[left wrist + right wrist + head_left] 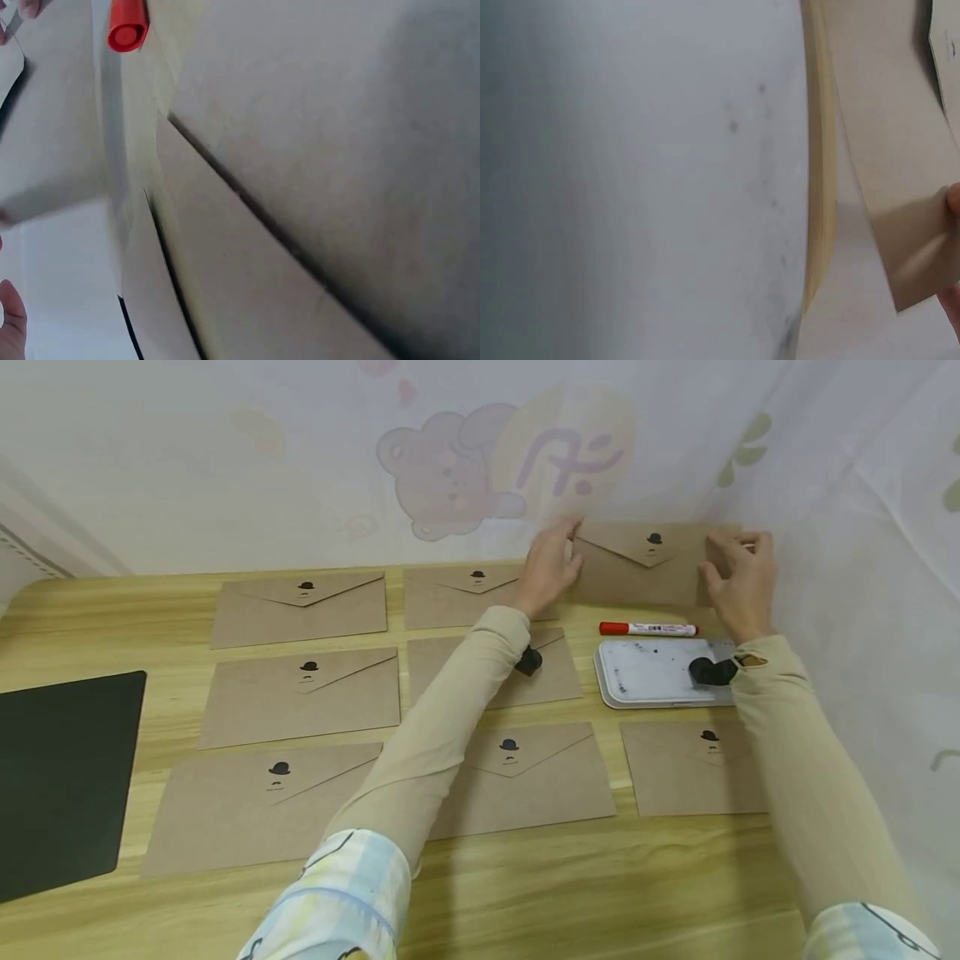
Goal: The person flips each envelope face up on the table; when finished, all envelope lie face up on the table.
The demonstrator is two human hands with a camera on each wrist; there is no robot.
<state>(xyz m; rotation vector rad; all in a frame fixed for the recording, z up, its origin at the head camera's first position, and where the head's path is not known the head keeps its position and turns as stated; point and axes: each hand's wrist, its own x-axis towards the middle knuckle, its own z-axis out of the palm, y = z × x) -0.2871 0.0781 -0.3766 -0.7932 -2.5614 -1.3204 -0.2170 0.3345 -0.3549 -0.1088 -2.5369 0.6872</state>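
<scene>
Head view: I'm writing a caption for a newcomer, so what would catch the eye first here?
First, the brown envelope held up at the table's far edge, the left hand and right hand gripping its two ends. Then the other brown envelopes laid in rows across the wooden table, and the red marker lying beside the white tray.

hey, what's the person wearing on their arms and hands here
Both arms wear snug beige sleeves reaching the wrists, under loose pale plaid cuffs in blue, yellow and white. A small black wrist-mounted device sits at each wrist. The left hand and right hand are bare.
</scene>
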